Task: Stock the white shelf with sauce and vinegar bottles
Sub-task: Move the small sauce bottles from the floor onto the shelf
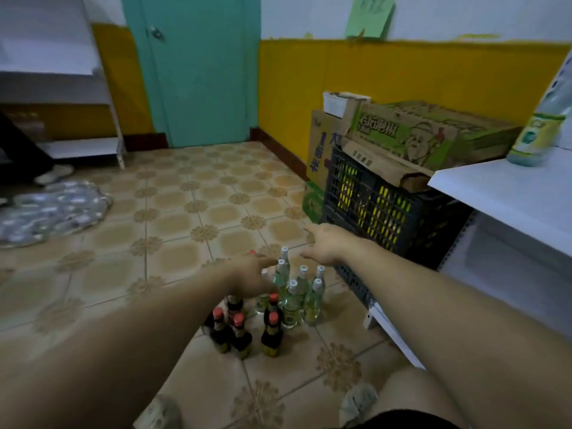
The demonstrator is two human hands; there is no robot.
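Vinegar bottles (292,305) near left hand (250,275), right hand (325,246)

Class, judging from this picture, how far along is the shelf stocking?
Done: one pale bottle stands on the white shelf. In hand: nothing; left hand and right hand reach, open, towards bottles below. Left: dark sauce bottles and clear vinegar bottles on the floor.
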